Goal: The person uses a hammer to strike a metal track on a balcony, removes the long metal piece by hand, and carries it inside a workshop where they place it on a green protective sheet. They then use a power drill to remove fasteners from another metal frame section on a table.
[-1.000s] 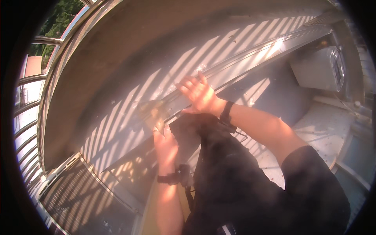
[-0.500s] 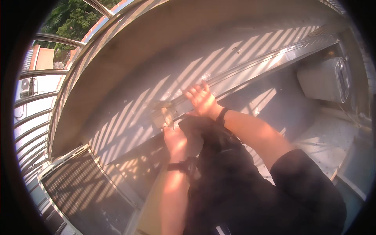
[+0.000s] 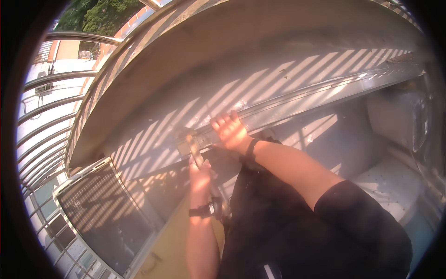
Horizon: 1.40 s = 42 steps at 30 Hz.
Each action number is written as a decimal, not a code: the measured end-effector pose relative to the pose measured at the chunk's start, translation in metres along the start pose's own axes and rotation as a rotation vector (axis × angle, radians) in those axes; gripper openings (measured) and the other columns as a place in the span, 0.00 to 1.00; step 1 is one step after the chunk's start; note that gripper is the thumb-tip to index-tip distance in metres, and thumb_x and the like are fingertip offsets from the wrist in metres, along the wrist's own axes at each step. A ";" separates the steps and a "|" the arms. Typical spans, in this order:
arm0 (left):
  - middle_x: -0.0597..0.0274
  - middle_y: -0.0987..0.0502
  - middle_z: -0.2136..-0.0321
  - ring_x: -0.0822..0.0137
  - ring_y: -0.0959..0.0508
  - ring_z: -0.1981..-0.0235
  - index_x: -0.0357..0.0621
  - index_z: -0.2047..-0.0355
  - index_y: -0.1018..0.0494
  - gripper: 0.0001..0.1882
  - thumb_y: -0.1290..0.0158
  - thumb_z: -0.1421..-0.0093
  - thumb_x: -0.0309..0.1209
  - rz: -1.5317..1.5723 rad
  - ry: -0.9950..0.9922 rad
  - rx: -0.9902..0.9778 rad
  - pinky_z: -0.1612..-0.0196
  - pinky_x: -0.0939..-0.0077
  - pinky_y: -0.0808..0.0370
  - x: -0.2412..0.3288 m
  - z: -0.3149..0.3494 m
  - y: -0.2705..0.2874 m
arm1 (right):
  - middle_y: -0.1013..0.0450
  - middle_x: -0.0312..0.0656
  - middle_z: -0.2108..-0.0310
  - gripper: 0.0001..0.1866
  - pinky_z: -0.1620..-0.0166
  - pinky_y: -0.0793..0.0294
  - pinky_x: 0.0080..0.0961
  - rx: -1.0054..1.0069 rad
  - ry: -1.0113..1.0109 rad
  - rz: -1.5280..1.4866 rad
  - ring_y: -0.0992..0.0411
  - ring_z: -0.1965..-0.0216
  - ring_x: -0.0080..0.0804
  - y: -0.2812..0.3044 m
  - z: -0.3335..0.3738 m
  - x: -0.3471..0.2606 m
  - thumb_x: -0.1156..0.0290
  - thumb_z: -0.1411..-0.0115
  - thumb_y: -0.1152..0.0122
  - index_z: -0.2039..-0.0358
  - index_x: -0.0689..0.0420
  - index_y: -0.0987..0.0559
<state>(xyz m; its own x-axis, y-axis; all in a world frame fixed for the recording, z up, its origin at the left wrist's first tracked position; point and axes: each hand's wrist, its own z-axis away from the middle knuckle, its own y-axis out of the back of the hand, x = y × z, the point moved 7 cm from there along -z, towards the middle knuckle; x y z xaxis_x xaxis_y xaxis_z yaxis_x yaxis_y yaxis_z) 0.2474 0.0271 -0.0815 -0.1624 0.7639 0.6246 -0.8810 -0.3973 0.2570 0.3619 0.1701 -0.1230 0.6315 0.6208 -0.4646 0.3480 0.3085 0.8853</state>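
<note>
My left hand (image 3: 200,171) is closed around a stick-like tool with a pale, wood-coloured handle (image 3: 195,151). Its upper end reaches the left end of a long silver metal rail (image 3: 288,103); glare blurs the tool's head, so I cannot make out its exact kind. Over the same rail, just right of the tool, lies my right hand (image 3: 231,132), fingers bent across the top and thumb toward the near edge. The rail slants up to the right along a grey ledge (image 3: 172,121) striped with sunlight and shadow.
Curved metal bars (image 3: 55,83) line the left side. A framed mesh panel (image 3: 104,209) leans at lower left, beside a yellowish board (image 3: 174,237). A pale box-like container (image 3: 392,114) stands at the right. Small whitish debris (image 3: 240,105) lies by the rail.
My left hand has drawn slightly down and away from the rail, so more of the handle shows. My right hand stays on the rail. The whole view has shifted a little.
</note>
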 end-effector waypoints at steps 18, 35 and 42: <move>0.51 0.23 0.65 0.64 0.22 0.69 0.44 0.28 0.48 0.35 0.53 0.35 0.22 -0.702 -0.483 0.231 0.68 0.67 0.23 0.029 0.127 0.032 | 0.27 0.44 0.52 0.48 0.53 0.31 0.38 0.152 0.297 -0.127 0.30 0.51 0.40 -0.004 -0.025 -0.033 0.60 0.63 0.30 0.39 0.62 0.32; 0.32 0.26 0.49 0.39 0.22 0.55 0.38 0.30 0.45 0.34 0.48 0.35 0.26 -0.898 -0.164 0.275 0.52 0.53 0.25 -0.021 0.118 0.010 | 0.28 0.39 0.54 0.49 0.53 0.31 0.38 0.037 0.301 -0.124 0.29 0.53 0.37 0.001 -0.029 -0.034 0.58 0.61 0.27 0.37 0.59 0.35; 0.34 0.27 0.46 0.36 0.22 0.54 0.39 0.30 0.47 0.32 0.51 0.32 0.29 -0.691 -0.163 0.328 0.53 0.52 0.24 -0.061 0.093 -0.007 | 0.28 0.39 0.54 0.51 0.53 0.32 0.37 0.029 0.323 -0.095 0.29 0.53 0.37 -0.005 -0.030 -0.039 0.56 0.61 0.25 0.36 0.59 0.35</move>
<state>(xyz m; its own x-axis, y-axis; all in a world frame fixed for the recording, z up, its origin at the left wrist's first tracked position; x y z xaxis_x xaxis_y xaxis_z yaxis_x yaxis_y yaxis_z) 0.3051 -0.0641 -0.0534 0.4650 0.8186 0.3371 -0.5777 -0.0079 0.8162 0.3147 0.1659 -0.1088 0.3446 0.7881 -0.5100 0.4168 0.3584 0.8354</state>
